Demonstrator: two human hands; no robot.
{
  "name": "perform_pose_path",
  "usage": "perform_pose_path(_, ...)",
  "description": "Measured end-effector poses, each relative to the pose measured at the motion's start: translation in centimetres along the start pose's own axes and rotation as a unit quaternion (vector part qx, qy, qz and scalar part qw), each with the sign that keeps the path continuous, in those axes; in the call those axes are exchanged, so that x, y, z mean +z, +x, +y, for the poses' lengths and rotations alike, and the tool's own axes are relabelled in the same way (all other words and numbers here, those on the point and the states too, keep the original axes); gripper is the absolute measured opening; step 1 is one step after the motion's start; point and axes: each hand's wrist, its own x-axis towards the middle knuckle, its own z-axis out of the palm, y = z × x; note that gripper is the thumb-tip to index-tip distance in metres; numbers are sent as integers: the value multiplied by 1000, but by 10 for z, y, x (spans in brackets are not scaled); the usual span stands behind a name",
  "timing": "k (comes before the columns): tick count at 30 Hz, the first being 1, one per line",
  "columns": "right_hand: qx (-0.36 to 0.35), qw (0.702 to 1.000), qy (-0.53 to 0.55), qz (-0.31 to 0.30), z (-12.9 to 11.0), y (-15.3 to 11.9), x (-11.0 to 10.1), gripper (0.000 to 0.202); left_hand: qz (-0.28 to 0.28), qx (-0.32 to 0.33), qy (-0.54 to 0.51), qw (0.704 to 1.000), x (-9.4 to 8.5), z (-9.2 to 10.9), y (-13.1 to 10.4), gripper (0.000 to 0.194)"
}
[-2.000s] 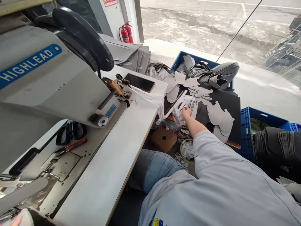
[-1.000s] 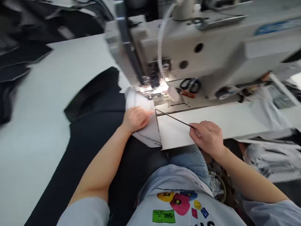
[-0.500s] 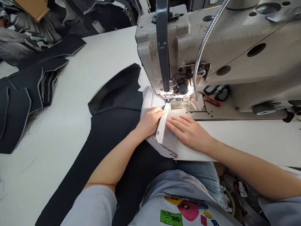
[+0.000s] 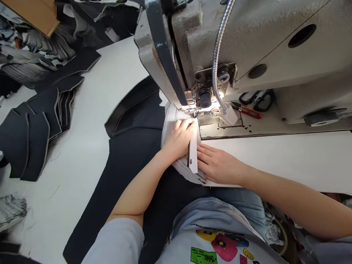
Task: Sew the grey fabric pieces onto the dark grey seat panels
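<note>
A light grey mesh fabric panel point(image 4: 182, 163), joined to a large black fabric piece point(image 4: 132, 157), lies under the needle area of a sewing machine point(image 4: 205, 99). Across the mesh runs a narrow white strip point(image 4: 193, 156) with a dark left edge and a small slot near its lower end. My left hand point(image 4: 180, 139) rests on the mesh, its bent fingers closed on the upper part of the strip close to the presser foot. Stretched out nearly flat, my right hand point(image 4: 220, 163) lies to the right, fingertips at the strip's right edge.
Black scissors point(image 4: 261, 101) and orange-handled snips point(image 4: 247, 111) lie on the machine bed under the arm. Stacked dark fabric pieces point(image 4: 30, 135) sit on the white table point(image 4: 88, 110) at left. A cardboard box point(image 4: 33, 14) stands beyond, among heaped cloth.
The view has shifted and tilted slightly. The strip now stands more upright, its lower end swung right. My left fingers have come further over it; my right hand has moved slightly down.
</note>
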Motion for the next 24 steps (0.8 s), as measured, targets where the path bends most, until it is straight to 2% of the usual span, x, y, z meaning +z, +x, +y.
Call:
perform_pose_path(4, -20, 999, -30, 28, 0, -1, 0, 39, 3, 2, -16, 1000, 1, 0, 0, 45)
perform_pose_path(11, -8, 997, -51, 52, -6, -1, 6, 35, -5, -15, -12, 1000, 2, 4, 1, 50)
perform_pose_path(16, 1, 998, -47, 51, -12, -1, 16, 44, 13, -15, 20, 1000, 4, 9, 2, 50)
perform_pose_path(21, 21, 996, -83, 37, -14, 1, 17, 51, 38, 0, 44, 998, 8, 7, 8, 49)
perform_pose_path(24, 28, 990, -124, 64, -11, 4, 16, 48, 33, 24, 53, 998, 9, 0, 14, 45)
